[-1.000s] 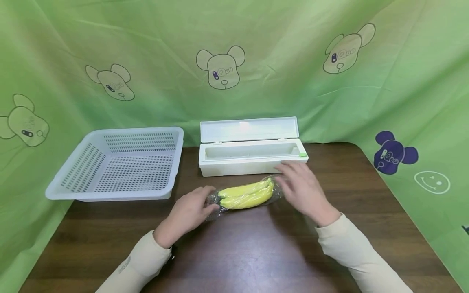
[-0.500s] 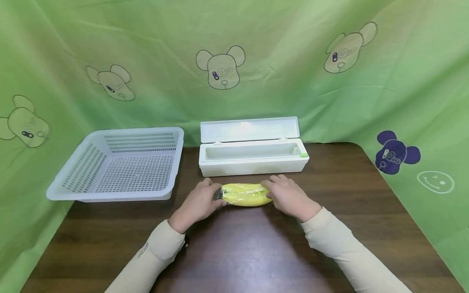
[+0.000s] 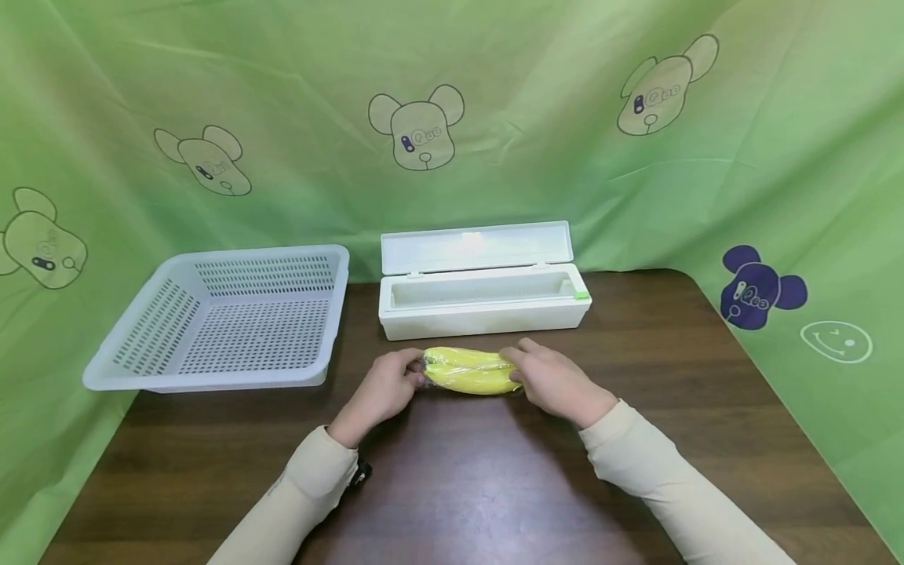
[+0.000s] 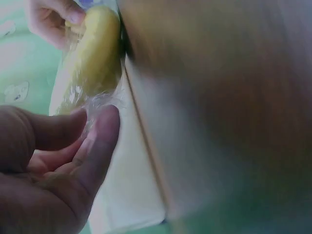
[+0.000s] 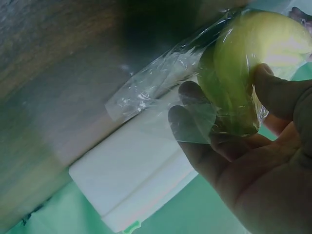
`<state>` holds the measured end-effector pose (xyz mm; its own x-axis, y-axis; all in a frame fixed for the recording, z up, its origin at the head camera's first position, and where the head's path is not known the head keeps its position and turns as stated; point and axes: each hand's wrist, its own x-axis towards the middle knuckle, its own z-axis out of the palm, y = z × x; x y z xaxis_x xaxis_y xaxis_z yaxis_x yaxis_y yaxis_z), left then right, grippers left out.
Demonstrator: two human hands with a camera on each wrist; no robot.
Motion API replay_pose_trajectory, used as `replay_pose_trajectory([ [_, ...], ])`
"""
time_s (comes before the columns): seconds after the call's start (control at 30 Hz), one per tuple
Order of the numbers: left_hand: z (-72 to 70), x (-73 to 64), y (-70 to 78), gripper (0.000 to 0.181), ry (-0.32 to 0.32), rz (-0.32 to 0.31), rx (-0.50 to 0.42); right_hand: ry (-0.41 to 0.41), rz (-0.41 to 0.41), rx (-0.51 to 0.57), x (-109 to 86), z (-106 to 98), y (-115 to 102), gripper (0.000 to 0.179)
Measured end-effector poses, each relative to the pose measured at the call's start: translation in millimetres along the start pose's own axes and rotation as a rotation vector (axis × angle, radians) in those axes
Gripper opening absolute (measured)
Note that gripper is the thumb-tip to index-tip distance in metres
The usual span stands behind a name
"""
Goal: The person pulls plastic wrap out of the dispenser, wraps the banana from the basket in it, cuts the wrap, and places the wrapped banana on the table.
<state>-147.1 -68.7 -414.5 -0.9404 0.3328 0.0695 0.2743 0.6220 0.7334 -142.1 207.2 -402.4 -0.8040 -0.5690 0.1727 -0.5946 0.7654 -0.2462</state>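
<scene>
A pair of yellow bananas (image 3: pixel 466 373) wrapped in clear cling film lies between the two hands, in front of the long white box. My left hand (image 3: pixel 381 392) pinches the gathered film at the bananas' left end between thumb and forefinger, as the left wrist view shows close up. At the other end, my right hand (image 3: pixel 554 380) grips the bananas, thumb on one side and fingers behind. Loose cling film (image 5: pixel 146 83) sticks out past those fingers in the right wrist view. The right hand covers the bananas' right tip in the head view.
Just behind the bananas stands a white lidded box (image 3: pixel 487 322), lid raised, with a green tab (image 3: pixel 582 296) at its right corner. A white perforated basket (image 3: pixel 212 382) is at the back left. Green printed cloth (image 3: pixel 530 157) hangs around the dark wooden table (image 3: pixel 452 502).
My right hand has moved left from near the box and taken hold of the bananas' right end. My left hand has drawn together and pinched the loose film at the left end.
</scene>
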Motion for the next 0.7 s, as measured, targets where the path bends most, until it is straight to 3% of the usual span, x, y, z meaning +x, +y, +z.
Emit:
replay_pose_trajectory([
  [0.1, 6.4, 3.2, -0.9, 0.031, -0.005, -0.036, -0.178, -0.005, -0.003, 0.007, 0.2, 0.4, 0.2, 0.034],
  [0.2, 10.7, 5.3, 0.3, 0.04, -0.034, -0.113, -0.409, -0.004, -0.012, 0.003, 0.4, 1.4, 0.5, 0.034],
  [0.33, 9.1, 5.9, 0.4, 0.057, -0.133, -0.247, -0.744, 0.015, -0.028, -0.014, 2.0, 1.9, 0.3, 0.034],
  [0.4, 7.1, 5.5, -2.3, 0.064, -0.195, -0.288, -0.825, 0.026, -0.032, -0.021, 2.4, 1.6, 0.3, 0.033],
  [0.47, 4.6, 5.0, -5.9, 0.07, -0.238, -0.322, -0.833, 0.028, -0.032, -0.021, 2.5, 1.3, 0.2, 0.032],
  [0.53, 2.5, 5.0, -10.2, 0.07, -0.24, -0.336, -0.772, 0.022, -0.026, -0.011, 2.1, 1.0, -0.2, 0.032],
  [0.63, -2.8, 4.7, -13.4, 0.065, -0.167, -0.354, -0.62, 0.009, -0.011, 0.012, 1.6, 1.1, -1.1, 0.032],
  [0.7, -7.4, 3.9, -13.4, 0.062, -0.093, -0.322, -0.492, 0.004, -0.003, 0.024, 1.6, 0.9, -2.0, 0.032],
])
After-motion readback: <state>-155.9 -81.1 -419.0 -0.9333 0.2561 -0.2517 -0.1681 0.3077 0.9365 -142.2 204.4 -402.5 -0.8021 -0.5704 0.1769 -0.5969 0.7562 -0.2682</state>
